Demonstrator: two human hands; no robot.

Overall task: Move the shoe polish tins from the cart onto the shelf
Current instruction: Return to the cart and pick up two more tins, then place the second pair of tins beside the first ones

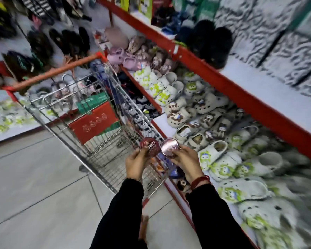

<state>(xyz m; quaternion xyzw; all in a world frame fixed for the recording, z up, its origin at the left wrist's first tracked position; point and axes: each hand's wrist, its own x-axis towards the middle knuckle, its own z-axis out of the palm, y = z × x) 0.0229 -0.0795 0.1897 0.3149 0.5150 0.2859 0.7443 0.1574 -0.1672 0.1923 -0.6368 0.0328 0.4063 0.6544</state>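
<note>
Two round shoe polish tins are held up side by side, just above the near corner of the cart and close to each other, almost rim to rim. The left tin (pixel 149 147) is dark maroon with white lettering on its lid, tilted toward the camera; the left hand (pixel 136 164) grips it from below with fingers curled around its lower edge. The right tin (pixel 169 147) shows a shiny, pinkish metallic face with a darker rim, and the right hand (pixel 187 163) holds it the same way, fingers closed on its lower right side. Both arms wear black sleeves (pixel 122 214), and a red thread bracelet (pixel 200 180) circles the right wrist. Beneath the hands stands the wire shopping cart (pixel 104 141) with an orange-red handle bar (pixel 54 72); inside it lies a red and green carton (pixel 94 121) printed with small white drawings. To the right runs a red-framed shelf (pixel 223 83) with white boards: its lower level is crowded with white clogs (pixel 171 95) bearing green and brown cartoon charms, pink clogs (pixel 122 59) lie farther back, and black fuzzy slippers (pixel 214 45) sit on the upper board. Pale grey floor tiles (pixel 34 186) fill the lower left, and dark footwear hangs on the far wall, blurred.
</note>
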